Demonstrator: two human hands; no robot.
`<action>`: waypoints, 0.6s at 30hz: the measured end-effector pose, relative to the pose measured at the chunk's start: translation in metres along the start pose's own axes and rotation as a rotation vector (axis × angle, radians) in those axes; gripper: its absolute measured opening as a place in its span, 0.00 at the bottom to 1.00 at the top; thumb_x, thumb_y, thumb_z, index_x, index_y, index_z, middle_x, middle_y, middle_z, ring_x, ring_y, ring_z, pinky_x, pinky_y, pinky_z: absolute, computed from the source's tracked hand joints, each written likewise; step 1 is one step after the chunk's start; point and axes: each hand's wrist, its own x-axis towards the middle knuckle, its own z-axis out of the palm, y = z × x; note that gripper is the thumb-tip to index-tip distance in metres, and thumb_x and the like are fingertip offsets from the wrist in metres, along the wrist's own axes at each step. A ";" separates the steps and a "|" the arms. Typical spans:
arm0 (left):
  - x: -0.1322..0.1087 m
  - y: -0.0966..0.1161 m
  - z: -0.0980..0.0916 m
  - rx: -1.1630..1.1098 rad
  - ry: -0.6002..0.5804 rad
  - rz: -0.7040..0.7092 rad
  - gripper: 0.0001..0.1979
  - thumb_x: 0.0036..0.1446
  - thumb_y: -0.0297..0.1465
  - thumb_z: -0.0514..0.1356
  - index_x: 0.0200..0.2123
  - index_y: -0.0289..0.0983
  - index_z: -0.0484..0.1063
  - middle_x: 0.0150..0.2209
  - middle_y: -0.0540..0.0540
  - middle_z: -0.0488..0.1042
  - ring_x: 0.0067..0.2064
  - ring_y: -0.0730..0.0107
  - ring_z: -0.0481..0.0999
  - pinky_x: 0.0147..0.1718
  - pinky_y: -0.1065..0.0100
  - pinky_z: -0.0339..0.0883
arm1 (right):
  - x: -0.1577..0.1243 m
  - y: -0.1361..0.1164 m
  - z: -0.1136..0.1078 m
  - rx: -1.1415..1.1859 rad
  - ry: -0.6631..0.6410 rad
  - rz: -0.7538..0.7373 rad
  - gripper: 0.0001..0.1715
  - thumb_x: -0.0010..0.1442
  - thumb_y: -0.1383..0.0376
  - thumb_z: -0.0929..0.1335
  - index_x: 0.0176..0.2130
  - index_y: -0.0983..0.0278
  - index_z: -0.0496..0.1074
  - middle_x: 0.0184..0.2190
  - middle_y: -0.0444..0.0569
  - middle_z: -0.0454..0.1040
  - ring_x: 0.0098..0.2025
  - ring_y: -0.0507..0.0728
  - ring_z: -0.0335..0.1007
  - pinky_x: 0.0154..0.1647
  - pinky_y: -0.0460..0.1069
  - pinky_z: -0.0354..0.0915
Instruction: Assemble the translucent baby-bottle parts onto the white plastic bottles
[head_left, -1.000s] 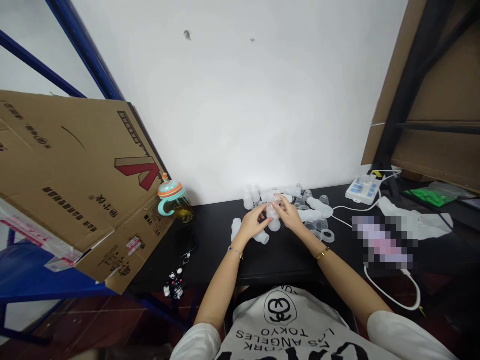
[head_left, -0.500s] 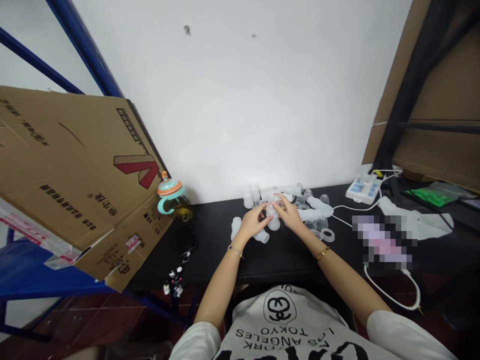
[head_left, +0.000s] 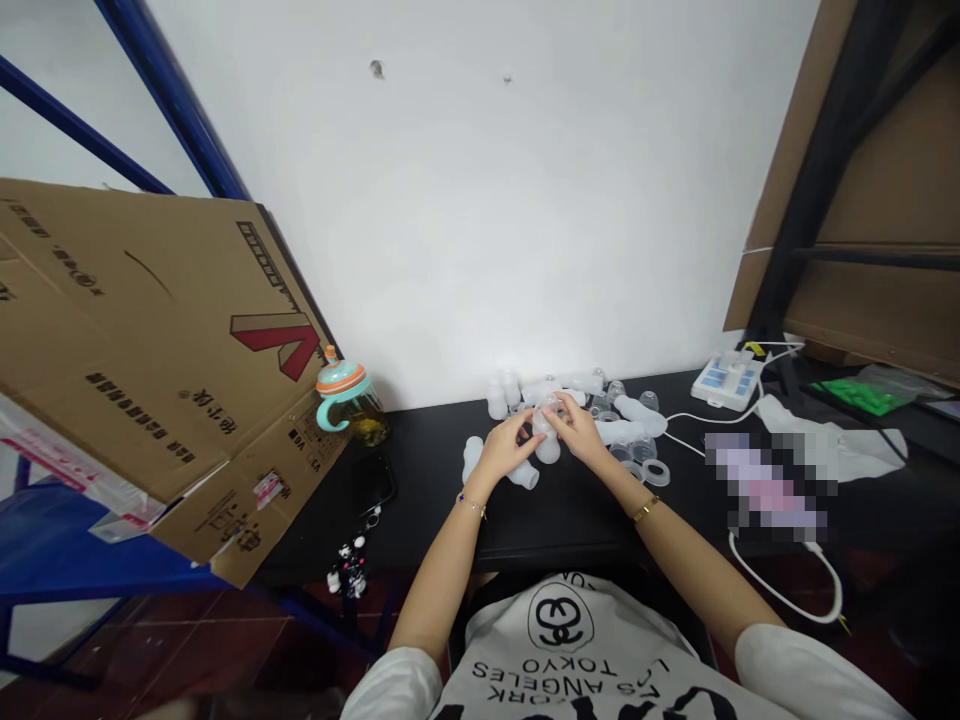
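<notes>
A translucent white baby bottle stands upright on the black table between my hands. My left hand is closed on its upper part from the left, thumb toward the front. From the other side my right hand grips the clear top piece, its fingers curled over the upper end. The fingers hide part of that top. Other white bottles lie beside my left hand, one partly under it. Right of my right hand are several clear caps, white rings and more bottles.
At the left stand a teal-lidded drink jug and a large cardboard box. A black phone with a charm strap lies near the jug. A white power strip, its cable and a white plastic bag are at the right.
Both hands stay around the bottle with hardly any movement. The whole view has shifted very slightly.
</notes>
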 end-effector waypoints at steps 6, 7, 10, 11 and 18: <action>0.000 -0.002 0.001 -0.011 -0.003 0.005 0.25 0.63 0.38 0.62 0.61 0.40 0.69 0.51 0.45 0.79 0.37 0.69 0.78 0.38 0.67 0.73 | 0.000 -0.003 -0.001 -0.014 -0.004 -0.034 0.27 0.65 0.46 0.66 0.54 0.61 0.71 0.43 0.50 0.81 0.23 0.53 0.70 0.29 0.50 0.66; 0.000 -0.002 0.001 -0.010 -0.003 0.004 0.24 0.63 0.38 0.62 0.61 0.40 0.69 0.51 0.45 0.79 0.37 0.69 0.78 0.38 0.67 0.73 | 0.000 -0.003 -0.001 -0.020 -0.003 -0.040 0.27 0.65 0.46 0.66 0.53 0.61 0.71 0.41 0.49 0.81 0.24 0.53 0.70 0.29 0.49 0.65; 0.000 -0.001 0.001 -0.013 -0.003 0.002 0.25 0.62 0.38 0.62 0.61 0.39 0.69 0.51 0.45 0.79 0.37 0.69 0.78 0.38 0.67 0.73 | 0.000 -0.003 0.000 -0.040 0.005 -0.039 0.28 0.65 0.46 0.66 0.53 0.62 0.72 0.31 0.46 0.78 0.23 0.54 0.69 0.29 0.49 0.64; 0.000 -0.001 0.001 -0.014 -0.004 0.000 0.24 0.62 0.38 0.62 0.61 0.39 0.69 0.50 0.45 0.79 0.37 0.69 0.78 0.38 0.67 0.73 | 0.000 -0.002 0.000 -0.045 0.009 -0.037 0.29 0.65 0.45 0.66 0.54 0.62 0.72 0.28 0.45 0.77 0.24 0.55 0.69 0.29 0.49 0.64; 0.000 -0.001 0.000 -0.004 -0.015 0.002 0.24 0.63 0.39 0.62 0.60 0.40 0.69 0.51 0.44 0.79 0.37 0.68 0.78 0.38 0.67 0.73 | 0.000 0.002 0.002 -0.051 0.035 -0.040 0.32 0.63 0.45 0.67 0.55 0.63 0.74 0.22 0.42 0.72 0.24 0.56 0.68 0.31 0.50 0.65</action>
